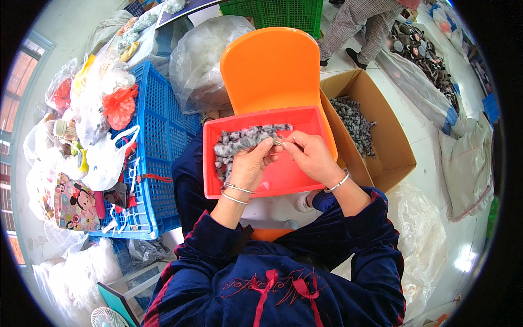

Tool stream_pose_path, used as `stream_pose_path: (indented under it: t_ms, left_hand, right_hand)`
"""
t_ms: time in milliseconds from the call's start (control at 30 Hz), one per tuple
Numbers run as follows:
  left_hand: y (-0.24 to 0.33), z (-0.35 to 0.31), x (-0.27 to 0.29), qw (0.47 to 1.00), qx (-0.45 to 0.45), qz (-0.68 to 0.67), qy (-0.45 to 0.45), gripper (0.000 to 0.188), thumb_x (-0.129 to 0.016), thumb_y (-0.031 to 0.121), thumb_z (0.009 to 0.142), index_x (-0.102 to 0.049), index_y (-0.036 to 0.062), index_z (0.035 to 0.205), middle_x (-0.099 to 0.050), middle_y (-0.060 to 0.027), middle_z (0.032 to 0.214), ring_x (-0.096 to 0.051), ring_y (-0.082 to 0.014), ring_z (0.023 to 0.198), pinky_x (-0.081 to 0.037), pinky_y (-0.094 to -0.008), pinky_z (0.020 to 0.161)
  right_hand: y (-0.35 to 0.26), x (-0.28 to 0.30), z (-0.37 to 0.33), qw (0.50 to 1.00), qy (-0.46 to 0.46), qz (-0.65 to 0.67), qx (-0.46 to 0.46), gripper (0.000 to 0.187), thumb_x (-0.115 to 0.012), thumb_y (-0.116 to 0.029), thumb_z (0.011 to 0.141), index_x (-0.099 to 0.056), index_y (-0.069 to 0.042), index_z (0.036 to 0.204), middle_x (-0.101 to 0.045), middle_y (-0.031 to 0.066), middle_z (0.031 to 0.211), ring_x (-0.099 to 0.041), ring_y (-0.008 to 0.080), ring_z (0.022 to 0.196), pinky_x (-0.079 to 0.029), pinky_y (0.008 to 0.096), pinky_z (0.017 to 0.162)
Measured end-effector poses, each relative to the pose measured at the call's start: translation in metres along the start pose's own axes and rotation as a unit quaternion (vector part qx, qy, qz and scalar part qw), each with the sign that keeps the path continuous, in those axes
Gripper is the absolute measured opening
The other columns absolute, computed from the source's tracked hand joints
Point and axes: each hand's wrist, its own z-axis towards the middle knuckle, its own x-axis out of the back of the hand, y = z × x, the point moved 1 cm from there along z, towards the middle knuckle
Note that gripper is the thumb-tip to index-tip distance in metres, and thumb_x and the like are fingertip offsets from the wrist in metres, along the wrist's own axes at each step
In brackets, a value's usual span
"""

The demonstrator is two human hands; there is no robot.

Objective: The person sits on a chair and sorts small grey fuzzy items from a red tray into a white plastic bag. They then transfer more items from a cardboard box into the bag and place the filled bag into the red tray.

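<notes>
Both hands' fingers [271,144] pinching one small grey fuzzy piece [279,142] above red tray [305,117].

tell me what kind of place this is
Probably a small handcraft workshop: both hands work grey fluffy pieces over a red tray, beside a cardboard box of more and blue crates.

An orange plastic chair [271,68] stands at upper centre, with a green crate [275,13] behind it. Right of the chair, an open cardboard box [389,150] holds grey fuzzy pieces [354,122]. A blue crate [158,141] fills the left, with white plastic bags [103,158] beside it. Another person's legs [362,27] show at the top.
</notes>
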Motion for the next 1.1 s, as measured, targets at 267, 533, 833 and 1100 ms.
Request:
stream_pose_path:
  t_ms: [267, 533, 833, 1100]
  left_hand:
    - [-0.013, 0.004, 0.014, 0.999, 0.03, 0.017, -0.023, 0.014, -0.063, 0.014, 0.093, -0.068, 0.004, 0.101, -0.065, -0.0028, 0.079, -0.058, -0.0109, 0.069, -0.043, -0.0227, 0.06]
    - [0.003, -0.004, -0.003, 0.999, -0.006, 0.026, -0.032, 0.014, -0.058, 0.004, 0.089, -0.065, 0.0027, 0.101, -0.051, 0.0025, 0.068, -0.044, -0.0075, 0.06, -0.038, -0.0236, 0.057]
    - [0.001, -0.006, -0.002, 0.968, -0.071, 0.238, -0.04, 0.015, -0.061, 0.014, 0.091, -0.065, 0.0009, 0.099, -0.055, 0.0025, 0.075, -0.049, -0.0068, 0.065, -0.043, -0.0229, 0.061]
    - [0.0, 0.001, 0.0, 0.989, 0.031, 0.143, -0.006, 0.021, -0.06, 0.021, 0.095, -0.067, 0.0028, 0.088, -0.062, -0.0029, 0.074, -0.055, -0.0108, 0.062, -0.043, -0.0235, 0.058]
  right_hand:
    - [0.001, 0.0, 0.001, 0.999, -0.002, 0.05, 0.002, 0.016, -0.06, -0.011, 0.093, -0.059, 0.002, 0.084, -0.063, 0.009, 0.072, -0.057, 0.0123, 0.066, -0.045, 0.028, 0.059]
    - [0.002, 0.006, 0.003, 0.977, -0.018, 0.193, -0.091, 0.02, -0.06, -0.017, 0.096, -0.061, -0.002, 0.083, -0.055, -0.0057, 0.075, -0.046, 0.003, 0.069, -0.04, 0.0216, 0.061]
    - [0.007, 0.005, 0.004, 0.966, -0.083, 0.226, -0.089, 0.016, -0.061, -0.012, 0.093, -0.06, -0.003, 0.08, -0.057, -0.0034, 0.074, -0.049, 0.0031, 0.068, -0.041, 0.0207, 0.062]
    - [0.003, -0.004, -0.002, 0.997, -0.021, 0.069, 0.028, 0.01, -0.058, -0.006, 0.093, -0.057, 0.001, 0.086, -0.062, 0.0029, 0.075, -0.057, 0.0065, 0.071, -0.046, 0.0242, 0.063]
